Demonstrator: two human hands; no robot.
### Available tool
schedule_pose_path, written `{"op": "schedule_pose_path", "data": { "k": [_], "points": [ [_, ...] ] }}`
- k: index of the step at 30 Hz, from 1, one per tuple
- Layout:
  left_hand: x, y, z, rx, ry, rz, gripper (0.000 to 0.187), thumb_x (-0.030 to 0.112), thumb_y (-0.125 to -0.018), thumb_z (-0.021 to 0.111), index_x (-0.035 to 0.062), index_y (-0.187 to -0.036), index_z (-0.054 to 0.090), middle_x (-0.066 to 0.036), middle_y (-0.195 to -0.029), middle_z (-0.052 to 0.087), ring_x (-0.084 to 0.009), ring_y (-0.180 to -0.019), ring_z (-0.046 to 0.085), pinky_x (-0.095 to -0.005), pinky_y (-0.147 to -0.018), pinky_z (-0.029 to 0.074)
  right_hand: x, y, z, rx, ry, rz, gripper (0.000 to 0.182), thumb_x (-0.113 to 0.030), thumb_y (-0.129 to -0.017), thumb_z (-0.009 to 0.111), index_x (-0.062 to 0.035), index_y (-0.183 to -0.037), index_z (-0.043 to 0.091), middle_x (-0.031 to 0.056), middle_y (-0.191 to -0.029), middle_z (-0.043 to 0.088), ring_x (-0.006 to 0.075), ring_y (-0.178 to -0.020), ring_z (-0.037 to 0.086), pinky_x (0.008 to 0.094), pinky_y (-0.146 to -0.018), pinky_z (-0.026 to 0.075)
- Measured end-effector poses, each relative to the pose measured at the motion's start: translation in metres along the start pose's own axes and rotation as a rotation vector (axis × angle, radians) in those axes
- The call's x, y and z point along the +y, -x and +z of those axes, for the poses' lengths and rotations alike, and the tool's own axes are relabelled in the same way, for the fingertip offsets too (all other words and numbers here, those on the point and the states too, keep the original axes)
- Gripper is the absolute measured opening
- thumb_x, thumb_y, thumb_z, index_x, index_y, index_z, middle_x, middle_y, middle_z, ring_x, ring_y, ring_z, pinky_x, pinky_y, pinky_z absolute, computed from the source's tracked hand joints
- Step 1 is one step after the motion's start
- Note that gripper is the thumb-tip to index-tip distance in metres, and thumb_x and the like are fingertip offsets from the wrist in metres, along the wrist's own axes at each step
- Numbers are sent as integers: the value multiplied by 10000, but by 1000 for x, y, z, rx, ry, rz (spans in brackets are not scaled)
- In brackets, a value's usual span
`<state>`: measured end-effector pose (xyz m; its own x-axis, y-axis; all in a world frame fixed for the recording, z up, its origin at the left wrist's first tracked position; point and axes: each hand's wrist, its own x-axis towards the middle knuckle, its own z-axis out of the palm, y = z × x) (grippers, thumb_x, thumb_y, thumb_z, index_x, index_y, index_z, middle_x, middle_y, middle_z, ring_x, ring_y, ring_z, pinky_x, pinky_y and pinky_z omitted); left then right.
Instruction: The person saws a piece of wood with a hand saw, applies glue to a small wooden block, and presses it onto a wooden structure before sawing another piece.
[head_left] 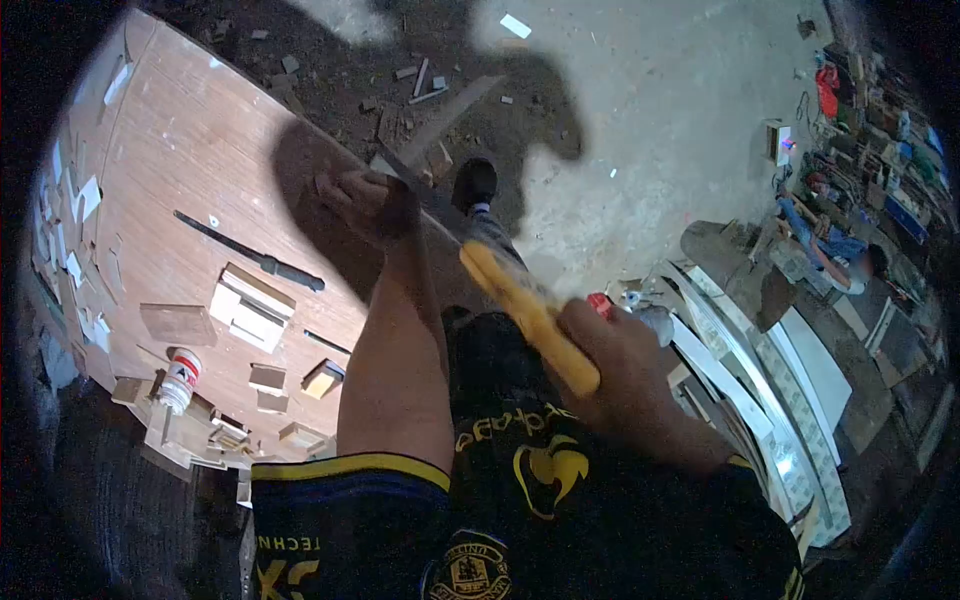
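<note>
My right hand [615, 350] is wrapped round the yellow handle of a handsaw [530, 318]. The saw's blade runs up and left from the handle, along the edge of the wooden table [165, 240]. My left hand [370, 205] lies at that table edge, beside the blade, in deep shadow. Its fingers look curled and pressed down; whatever is under them is too dark to make out. A small piece of wood [438, 162] shows just beyond the blade.
On the table lie a long dark tool [250, 250], a pale wooden piece [252, 308], several small blocks and a white bottle [180, 378] with a red label. Offcuts [425, 85] litter the floor. Long panels [745, 385] lie at right, near another person [830, 245].
</note>
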<state>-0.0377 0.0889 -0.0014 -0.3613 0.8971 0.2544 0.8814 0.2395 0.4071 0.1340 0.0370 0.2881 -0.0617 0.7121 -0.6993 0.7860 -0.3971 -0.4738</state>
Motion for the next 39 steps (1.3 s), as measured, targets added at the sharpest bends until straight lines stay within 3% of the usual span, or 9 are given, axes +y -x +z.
{"op": "schedule_pose_path", "data": {
  "k": [3,16,20,24,26,27,29,36,39],
  "points": [
    [2,-6,2,78,-105,156,158,86,-873,525,-71,-889,534,-251,-1178,501,-443,-1151,480,-537,-1005,394,15,-33,39,118,28,-108,271,-155,-785,726,-110,-969,533,155,-742,588,356,-649,579,461,-561,438],
    [-23,14,24,-115,-126,-67,262,119,-864,479,-83,-1017,544,-266,-1265,456,-449,-1201,427,-562,-1029,343,-3,-15,2,-92,55,85,271,-133,-784,714,-104,-982,530,165,-756,593,365,-685,576,462,-603,444],
    [-12,7,19,-114,-17,-115,227,105,-870,473,-71,-989,553,-266,-1229,484,-448,-1224,421,-551,-1052,341,6,-32,25,32,48,-65,282,-141,-784,724,-100,-989,534,157,-753,601,352,-686,601,440,-604,460],
    [0,-9,-4,-41,-98,39,214,90,-872,479,-83,-981,542,-267,-1234,481,-450,-1236,415,-548,-1072,335,2,-16,11,-109,76,36,285,-138,-784,729,-81,-996,546,153,-778,613,339,-716,627,419,-620,481],
    [20,-52,-18,-966,-37,-547,209,83,-873,484,-97,-967,532,-278,-1231,479,-453,-1233,419,-558,-1070,338,6,-35,29,-24,81,-2,274,-139,-787,725,-81,-987,547,151,-772,613,336,-714,627,419,-617,480],
    [13,-38,-7,-960,-36,-545,209,83,-873,484,-97,-967,532,-278,-1231,479,-453,-1233,419,-558,-1070,338,6,-41,33,65,80,-35,263,-140,-790,721,-80,-977,547,150,-766,613,333,-712,627,419,-615,479],
    [7,-5,8,-52,228,-175,225,98,-878,496,-108,-960,531,-276,-1233,478,-451,-1235,418,-558,-1060,349,1,-16,13,29,36,-5,254,-143,-794,717,-87,-967,540,148,-743,596,336,-681,603,429,-596,462],
    [-6,8,10,-107,-102,11,210,103,-870,504,-96,-935,532,-287,-1273,437,-449,-1250,392,-548,-1054,350,3,-11,12,38,21,-26,246,-139,-786,717,-105,-975,563,134,-737,577,343,-656,560,444,-585,430],
    [-4,5,4,-162,-116,-108,208,102,-864,502,-78,-960,546,-286,-1274,434,-449,-1246,392,-550,-1052,343,-1,-1,-3,-59,-7,5,294,-138,-776,723,-110,-1011,550,132,-749,585,343,-687,574,459,-616,434]
  ]
}}
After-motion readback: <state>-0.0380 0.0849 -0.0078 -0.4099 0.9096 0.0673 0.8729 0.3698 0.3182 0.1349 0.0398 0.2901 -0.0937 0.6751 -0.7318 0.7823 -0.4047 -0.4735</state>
